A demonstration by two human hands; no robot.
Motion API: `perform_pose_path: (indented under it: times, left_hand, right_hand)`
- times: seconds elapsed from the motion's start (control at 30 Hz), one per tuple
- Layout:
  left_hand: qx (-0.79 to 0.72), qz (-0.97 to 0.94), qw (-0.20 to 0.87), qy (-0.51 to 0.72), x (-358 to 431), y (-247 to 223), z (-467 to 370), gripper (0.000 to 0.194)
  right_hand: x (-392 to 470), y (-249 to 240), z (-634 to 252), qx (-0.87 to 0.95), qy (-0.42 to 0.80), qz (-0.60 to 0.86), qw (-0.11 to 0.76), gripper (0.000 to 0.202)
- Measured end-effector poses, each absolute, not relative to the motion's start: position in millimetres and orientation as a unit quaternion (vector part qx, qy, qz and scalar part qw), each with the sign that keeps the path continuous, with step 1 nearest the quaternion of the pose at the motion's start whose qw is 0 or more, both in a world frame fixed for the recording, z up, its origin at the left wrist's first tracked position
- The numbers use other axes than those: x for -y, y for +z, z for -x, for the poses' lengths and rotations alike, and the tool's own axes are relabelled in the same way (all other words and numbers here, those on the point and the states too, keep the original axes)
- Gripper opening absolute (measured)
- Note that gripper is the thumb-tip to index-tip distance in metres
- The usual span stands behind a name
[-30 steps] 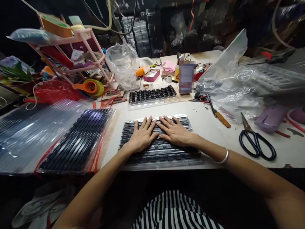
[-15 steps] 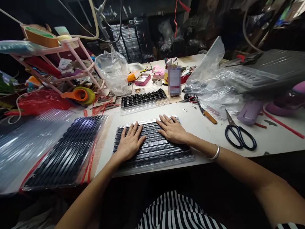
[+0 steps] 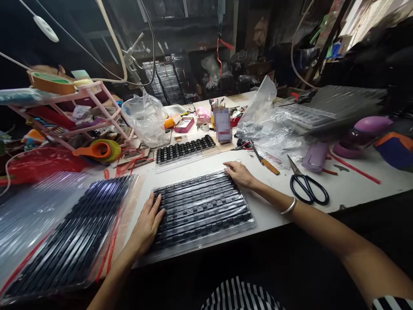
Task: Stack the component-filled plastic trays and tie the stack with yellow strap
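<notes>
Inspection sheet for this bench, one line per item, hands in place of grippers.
Surface: white tabletop, bare patches right of the scissors.
Job's things: front tray of black strips, film-like clear layer on it; similar left tray; small black parts on a clear tray behind.
Clutter: crumpled clear plastic right, loaded pink rack left; scissors slightly open.
Left hand: flat on front tray's left edge.
Right hand: fingers at its far right corner; grip unclear.
Cables: beige cable hangs by the rack; across front tray, nothing seen.
Surroundings: dark, stacked trays behind.
</notes>
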State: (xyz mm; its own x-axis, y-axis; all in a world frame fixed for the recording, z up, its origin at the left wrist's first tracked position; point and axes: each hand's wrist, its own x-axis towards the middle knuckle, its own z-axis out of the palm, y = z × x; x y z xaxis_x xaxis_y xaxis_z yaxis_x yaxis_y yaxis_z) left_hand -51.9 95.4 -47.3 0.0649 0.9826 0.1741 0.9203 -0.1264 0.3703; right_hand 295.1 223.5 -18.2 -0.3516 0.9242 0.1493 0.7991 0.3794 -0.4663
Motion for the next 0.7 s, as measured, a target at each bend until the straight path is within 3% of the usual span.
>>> perform_pose_path:
  times: [0.23,0.4,0.57,0.7]
  left_hand:
    - [-0.651,-0.733,0.071,0.184,-97.5,-46.3,52.4,0.058]
    - [-0.674,-0.731,0.023,0.103,-95.2,-35.4,36.2,0.061]
    - [-0.737,-0.672,-0.068,0.023,-89.5,-29.6,5.8,0.056]
    - [-0.724,-0.684,0.01,0.088,-86.8,-35.8,13.5,0.062]
  right_hand:
    - [-232.0,-33.5,-296.6,0.798,0.128,0.555,0.196,0.031]
    - [-218.9,-25.7,-289.5,0.819,0.097,0.54,0.17,0.035]
    - [-180.3,-19.2,-267.3,0.903,0.045,0.406,0.132,0.055]
    - [-169.1,-25.5,-260.3,0.93,0.047,0.357,0.074,0.061]
